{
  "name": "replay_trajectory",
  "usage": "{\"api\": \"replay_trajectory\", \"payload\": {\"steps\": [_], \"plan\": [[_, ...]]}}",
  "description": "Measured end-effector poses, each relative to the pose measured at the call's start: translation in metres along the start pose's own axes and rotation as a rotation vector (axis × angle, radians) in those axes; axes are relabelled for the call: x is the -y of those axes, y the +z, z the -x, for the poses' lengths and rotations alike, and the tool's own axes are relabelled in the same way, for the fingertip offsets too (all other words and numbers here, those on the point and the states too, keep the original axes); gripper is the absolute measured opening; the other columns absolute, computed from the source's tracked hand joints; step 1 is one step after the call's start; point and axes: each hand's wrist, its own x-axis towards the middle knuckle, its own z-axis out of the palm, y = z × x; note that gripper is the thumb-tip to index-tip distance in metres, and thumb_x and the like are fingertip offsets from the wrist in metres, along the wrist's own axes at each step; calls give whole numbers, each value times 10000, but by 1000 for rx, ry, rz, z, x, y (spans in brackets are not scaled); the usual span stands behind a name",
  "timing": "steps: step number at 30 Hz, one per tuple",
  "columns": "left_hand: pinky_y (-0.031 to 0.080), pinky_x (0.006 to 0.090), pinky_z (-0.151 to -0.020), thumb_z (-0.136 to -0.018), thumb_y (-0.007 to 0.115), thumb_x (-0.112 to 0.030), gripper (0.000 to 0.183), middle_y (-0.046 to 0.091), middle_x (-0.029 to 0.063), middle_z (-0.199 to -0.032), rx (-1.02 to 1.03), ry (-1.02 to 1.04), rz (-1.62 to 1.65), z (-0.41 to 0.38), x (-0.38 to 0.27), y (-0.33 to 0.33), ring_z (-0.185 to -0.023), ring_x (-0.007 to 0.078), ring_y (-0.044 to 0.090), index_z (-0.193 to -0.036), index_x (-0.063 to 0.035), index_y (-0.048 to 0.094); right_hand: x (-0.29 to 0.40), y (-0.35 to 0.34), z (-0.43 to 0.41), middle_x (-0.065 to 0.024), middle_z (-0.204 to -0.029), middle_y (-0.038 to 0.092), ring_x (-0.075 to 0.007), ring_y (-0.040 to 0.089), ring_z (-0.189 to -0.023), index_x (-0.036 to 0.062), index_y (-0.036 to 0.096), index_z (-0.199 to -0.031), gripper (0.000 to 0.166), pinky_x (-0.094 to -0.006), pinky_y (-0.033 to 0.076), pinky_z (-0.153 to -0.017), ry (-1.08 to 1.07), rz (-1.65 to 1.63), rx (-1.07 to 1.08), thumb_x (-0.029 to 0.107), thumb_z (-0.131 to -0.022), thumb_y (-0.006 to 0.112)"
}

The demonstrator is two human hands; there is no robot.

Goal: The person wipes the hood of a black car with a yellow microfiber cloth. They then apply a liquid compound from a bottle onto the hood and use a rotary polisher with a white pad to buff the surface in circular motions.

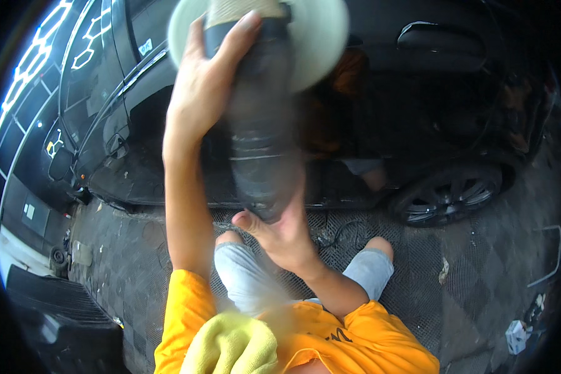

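Note:
A dark rotary polisher [262, 126] stands out lengthwise in front of me, blurred by motion. My left hand [210, 75] wraps its head end, where tan tape shows, with the thumb over the top. My right hand [280, 233] holds the rear end of the body from below. The pale round polishing pad [318, 46] lies behind the polisher's head, against or close to the side of a glossy black car [355, 107]; contact cannot be told. A yellow-green cloth [233, 343] hangs at my chest.
The car's rear wheel [449, 194] is at the right, its wing mirror [61, 163] at the left. A black ridged container [65, 308] stands at lower left. On the tiled floor [420, 280] lie a dark cable [346, 231], a white box [518, 336] and a bent metal frame [558, 252].

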Motion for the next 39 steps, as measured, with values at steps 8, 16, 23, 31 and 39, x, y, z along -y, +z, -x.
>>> {"api": "replay_trajectory", "payload": {"steps": [8, 16, 23, 31, 39], "plan": [[516, 360, -973, -1037, 521, -453, 627, 612, 160, -1286, -369, -931, 968, 93, 10, -8, -1127, 228, 641, -1458, 5, 435, -23, -12, 6, -327, -1379, 557, -500, 608, -1191, 167, 66, -1621, 1190, -490, 520, -1015, 44, 182, 242, 398, -774, 870], [284, 434, -1206, -1038, 441, -574, 770, 406, 133, -1562, -577, -1071, 846, 219, -49, 95, -1413, 267, 417, -1578, -46, 296, -80, -98, 61, -280, -1306, 632, -441, 641, -1178, 125, 327, -1561, 991, -468, 535, -978, 151, 351, 186, 72, -704, 822], [486, 440, -1061, -753, 868, -422, 1082, 564, 296, -1392, -43, -636, 872, 120, -198, 165, -1216, 385, 640, -1576, -48, 273, -161, -217, 137, -158, -1264, 604, -266, 597, -1157, 1, 461, -1392, 795, -393, 443, -1043, 163, 346, -218, 97, -704, 845], [501, 437, -1051, -726, 862, -479, 1076, 554, 237, -1404, 190, -465, 679, 105, -215, 181, -1219, 395, 616, -1572, -77, 332, -195, -201, 153, -105, -1277, 595, -208, 571, -1168, -11, 524, -1325, 645, -355, 414, -1052, 219, 69, -340, 172, -765, 786], [466, 422, -1049, -844, 733, -498, 922, 567, 203, -1362, -247, -738, 709, 203, -81, 131, -1203, 333, 605, -1517, -1, 346, -242, -99, 96, -221, -1409, 541, -298, 541, -1326, 47, 355, -1495, 926, -433, 426, -1091, 138, 237, -56, 107, -712, 846]]}}
